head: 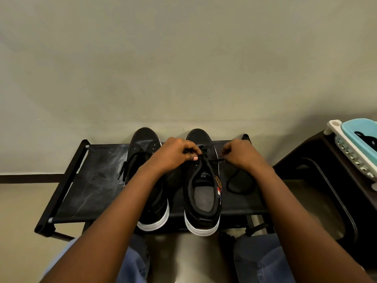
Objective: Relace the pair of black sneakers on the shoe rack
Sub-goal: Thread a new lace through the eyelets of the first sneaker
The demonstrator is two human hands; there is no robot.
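Two black sneakers with white soles stand side by side on a black fabric shoe rack [91, 180], toes toward the wall. My left hand [175, 154] pinches the black lace at the upper eyelets of the right sneaker [202, 201]. My right hand [240, 154] pinches the other end of that black lace [234, 180], which loops loosely down onto the rack beside the shoe. The left sneaker [142, 148] is partly hidden under my left forearm; a loose lace end hangs off its left side.
A plain wall rises right behind the rack. A dark stool or stand [318, 180] is at the right, carrying a light blue and white basket [359, 144] with something dark inside. My knees in blue jeans are just below the rack's front edge.
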